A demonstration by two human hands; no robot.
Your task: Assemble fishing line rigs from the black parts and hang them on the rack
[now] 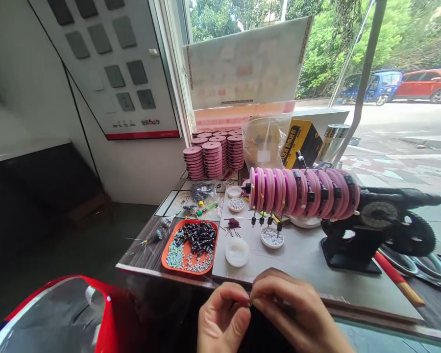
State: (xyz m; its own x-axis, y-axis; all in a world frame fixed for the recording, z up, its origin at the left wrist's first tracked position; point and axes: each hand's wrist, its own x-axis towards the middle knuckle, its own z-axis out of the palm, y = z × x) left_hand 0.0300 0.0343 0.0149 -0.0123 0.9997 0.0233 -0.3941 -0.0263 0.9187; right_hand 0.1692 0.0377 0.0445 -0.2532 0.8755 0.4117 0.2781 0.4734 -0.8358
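Observation:
In front of the table's edge, my left hand (222,316) and my right hand (292,304) meet fingertip to fingertip. Both are closed in a pinch around something too small to make out. Just beyond them sits a round white dish (237,252). An orange tray (164,255) holds black parts (202,235), pale blue-green pieces (175,255) and small silvery bits (200,263). A bowl of white beads (272,237) stands on the board past my right hand. Above it, pink discs (279,192) are stacked along a black hand-cranked machine (356,240), with small black parts hanging from threads.
Stacks of pink spools (213,159) stand by the window. Scissors (419,267) and a red-handled brush (400,279) lie at the right. A red-rimmed bag (108,314) is at lower left. Dark red sticks (233,224) lie on the board.

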